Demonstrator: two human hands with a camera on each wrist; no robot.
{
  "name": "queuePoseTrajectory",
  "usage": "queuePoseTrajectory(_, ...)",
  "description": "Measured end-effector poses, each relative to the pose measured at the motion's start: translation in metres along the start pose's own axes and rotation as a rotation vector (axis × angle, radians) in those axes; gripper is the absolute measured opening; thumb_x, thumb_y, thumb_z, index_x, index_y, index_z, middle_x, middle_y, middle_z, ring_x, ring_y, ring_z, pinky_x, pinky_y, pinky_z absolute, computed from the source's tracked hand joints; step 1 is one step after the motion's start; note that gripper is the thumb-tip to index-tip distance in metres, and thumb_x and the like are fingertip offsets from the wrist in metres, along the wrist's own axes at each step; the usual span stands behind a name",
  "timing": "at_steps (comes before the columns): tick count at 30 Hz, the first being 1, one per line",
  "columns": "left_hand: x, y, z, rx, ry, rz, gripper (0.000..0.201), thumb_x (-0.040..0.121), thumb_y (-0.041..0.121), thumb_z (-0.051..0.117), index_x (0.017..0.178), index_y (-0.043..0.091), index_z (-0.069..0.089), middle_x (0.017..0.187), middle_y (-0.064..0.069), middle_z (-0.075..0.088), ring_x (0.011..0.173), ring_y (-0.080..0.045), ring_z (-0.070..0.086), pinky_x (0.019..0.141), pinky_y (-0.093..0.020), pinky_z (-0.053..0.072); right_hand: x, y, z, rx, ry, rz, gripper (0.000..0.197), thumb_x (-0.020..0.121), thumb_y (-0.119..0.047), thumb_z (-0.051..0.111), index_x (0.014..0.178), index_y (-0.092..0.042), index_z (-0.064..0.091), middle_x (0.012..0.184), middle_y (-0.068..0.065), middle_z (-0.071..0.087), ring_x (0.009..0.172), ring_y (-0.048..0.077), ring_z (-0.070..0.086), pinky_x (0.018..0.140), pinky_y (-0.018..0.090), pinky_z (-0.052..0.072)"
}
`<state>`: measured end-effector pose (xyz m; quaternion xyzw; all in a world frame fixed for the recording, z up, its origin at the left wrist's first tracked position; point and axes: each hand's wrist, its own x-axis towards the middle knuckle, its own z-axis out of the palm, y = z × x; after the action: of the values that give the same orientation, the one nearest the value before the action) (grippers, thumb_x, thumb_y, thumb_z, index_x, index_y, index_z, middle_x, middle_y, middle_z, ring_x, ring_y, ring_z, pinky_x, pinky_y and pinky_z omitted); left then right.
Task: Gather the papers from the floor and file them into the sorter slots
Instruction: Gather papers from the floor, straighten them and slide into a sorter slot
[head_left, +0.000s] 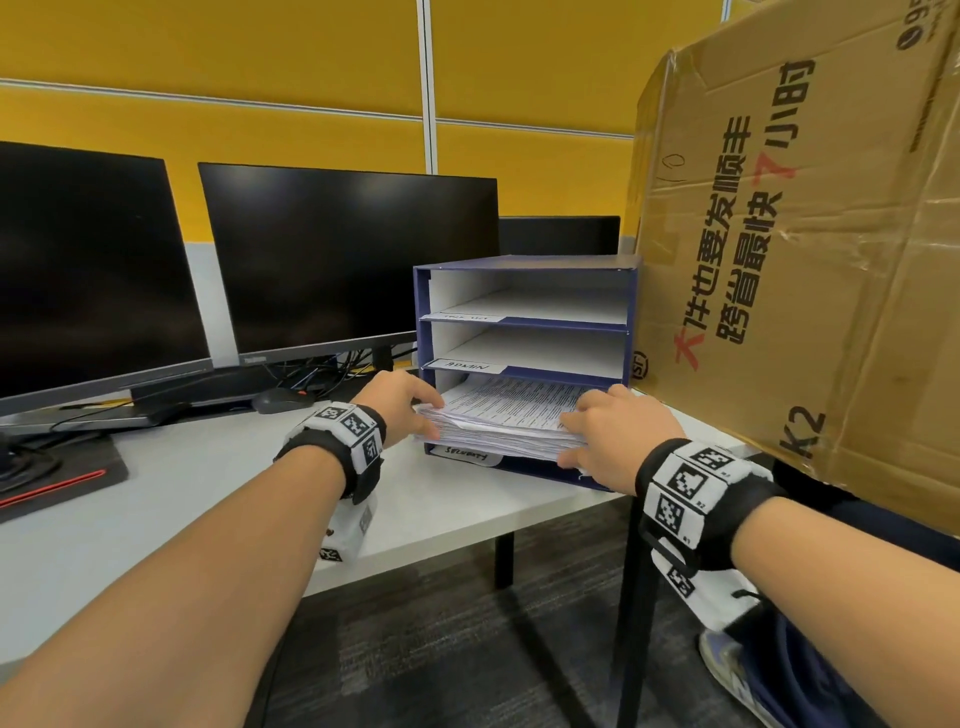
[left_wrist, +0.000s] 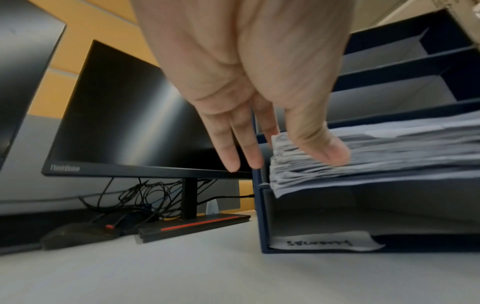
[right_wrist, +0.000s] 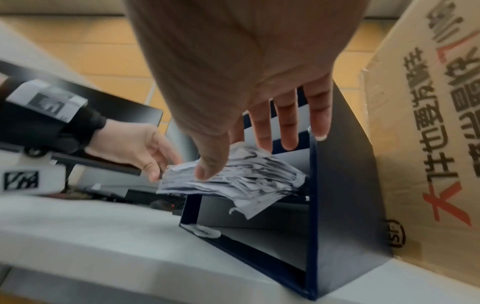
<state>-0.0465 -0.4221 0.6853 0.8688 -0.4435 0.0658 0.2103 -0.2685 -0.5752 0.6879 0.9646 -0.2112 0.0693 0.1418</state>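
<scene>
The thick stack of printed white papers (head_left: 506, 415) sits partly inside the third slot down of the dark blue cardboard sorter (head_left: 524, 270), its near edge sticking out past the front, just above the bottom slot with the handwritten label. The left hand (head_left: 402, 408) is at the stack's nine o'clock corner, fingers nearly straight beside the sorter's wall and thumb (left_wrist: 322, 148) pressed against the paper edges. The right hand (head_left: 615, 431) covers the three o'clock corner, fingers spread and straight over the top sheets, thumb on the front edge. Neither hand looks to be pinching anything.

Filing seems to be the step in hand. The next move probably calls for an even push toward twelve o'clock, keeping the ragged edges from catching on the side walls. The sorter stands on the pale grey surface (head_left: 208, 499), against a big brown cardboard box (head_left: 810, 260) at three o'clock.
</scene>
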Motion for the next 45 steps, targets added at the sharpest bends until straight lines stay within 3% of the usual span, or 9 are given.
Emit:
queuePoseTrajectory(2, -0.002, -0.001, -0.003, 0.063, -0.011, 0.014, 0.047, 0.068, 0.023, 0.086, 0.112, 0.021, 0.070, 0.104, 0.003, 0.062, 0.093, -0.017, 0.059, 0.089, -0.032, 0.051, -0.004, 0.000, 0.004, -0.075, 0.048, -0.062, 0.049, 0.088, -0.056, 0.050, 0.128, -0.028, 0.050, 0.129, -0.001, 0.049, 0.117, 0.024, 0.044, 0.092, 0.038, 0.042)
queuePoseTrajectory(7, -0.003, 0.003, -0.004, 0.181, 0.001, 0.038, 0.048, 0.066, 0.022, 0.088, 0.109, 0.020, 0.067, 0.104, 0.004, 0.059, 0.091, -0.015, 0.054, 0.087, -0.032, 0.051, -0.003, -0.007, 0.010, -0.111, 0.076, -0.100, 0.049, 0.089, -0.045, 0.057, 0.132, -0.023, 0.045, 0.122, 0.003, 0.049, 0.113, 0.024, 0.045, 0.085, 0.035, 0.044)
queuePoseTrajectory(13, 0.000, 0.005, 0.001, 0.233, 0.026, 0.036, 0.033, 0.071, 0.021, 0.084, 0.098, 0.022, 0.066, 0.102, 0.001, 0.062, 0.090, -0.019, 0.057, 0.083, -0.032, 0.053, 0.001, -0.010, 0.016, -0.057, 0.078, -0.044, 0.033, 0.092, -0.030, 0.056, 0.123, -0.022, 0.051, 0.115, 0.005, 0.048, 0.104, 0.025, 0.049, 0.072, 0.034, 0.046)
queuePoseTrajectory(19, 0.004, 0.005, 0.005, 0.223, 0.015, 0.019, 0.029, 0.072, 0.019, 0.083, 0.095, 0.022, 0.066, 0.100, -0.001, 0.063, 0.092, -0.020, 0.059, 0.082, -0.030, 0.052, 0.008, -0.009, 0.015, -0.044, 0.052, -0.012, 0.027, 0.090, -0.028, 0.059, 0.116, -0.023, 0.056, 0.109, 0.004, 0.048, 0.101, 0.025, 0.051, 0.063, 0.032, 0.042)
queuePoseTrajectory(27, 0.015, 0.006, 0.010, 0.196, 0.000, 0.002, 0.030, 0.074, 0.019, 0.082, 0.101, 0.020, 0.069, 0.106, -0.004, 0.063, 0.095, -0.022, 0.060, 0.088, -0.032, 0.052, 0.019, -0.004, 0.011, -0.008, 0.000, 0.051, 0.035, 0.090, -0.029, 0.059, 0.125, -0.027, 0.056, 0.113, 0.003, 0.048, 0.107, 0.025, 0.053, 0.072, 0.035, 0.046)
queuePoseTrajectory(32, 0.026, 0.010, 0.016, 0.204, -0.015, 0.011, 0.030, 0.082, 0.018, 0.074, 0.111, 0.015, 0.068, 0.108, -0.006, 0.065, 0.104, -0.024, 0.058, 0.095, -0.034, 0.050, 0.029, 0.000, 0.013, -0.009, -0.010, 0.091, 0.031, 0.090, -0.022, 0.055, 0.121, -0.026, 0.059, 0.107, 0.004, 0.048, 0.099, 0.026, 0.058, 0.068, 0.034, 0.045)
queuePoseTrajectory(36, 0.036, 0.014, 0.018, 0.227, -0.031, 0.004, 0.025, 0.085, 0.017, 0.070, 0.110, 0.013, 0.069, 0.108, -0.008, 0.066, 0.104, -0.026, 0.059, 0.093, -0.034, 0.051, 0.037, 0.003, 0.014, -0.013, -0.019, 0.111, 0.025, 0.091, -0.016, 0.055, 0.114, -0.021, 0.061, 0.097, 0.003, 0.044, 0.092, 0.027, 0.061, 0.068, 0.034, 0.047)
queuePoseTrajectory(41, 0.047, 0.017, 0.019, 0.283, -0.028, 0.000, 0.006, 0.086, 0.013, 0.066, 0.092, 0.013, 0.068, 0.097, -0.009, 0.066, 0.099, -0.029, 0.062, 0.087, -0.032, 0.053, 0.044, 0.004, 0.020, -0.060, 0.033, 0.113, 0.018, 0.090, -0.013, 0.057, 0.106, -0.016, 0.063, 0.101, 0.005, 0.060, 0.090, 0.028, 0.063, 0.067, 0.034, 0.046)
queuePoseTrajectory(45, 0.055, 0.016, 0.021, 0.318, -0.010, 0.003, 0.021, 0.086, 0.012, 0.066, 0.106, 0.015, 0.072, 0.104, -0.010, 0.069, 0.100, -0.030, 0.062, 0.089, -0.037, 0.054, 0.047, 0.006, 0.023, -0.062, 0.047, 0.122, 0.016, 0.091, -0.014, 0.055, 0.104, -0.016, 0.064, 0.098, 0.006, 0.065, 0.088, 0.029, 0.065, 0.066, 0.033, 0.046)
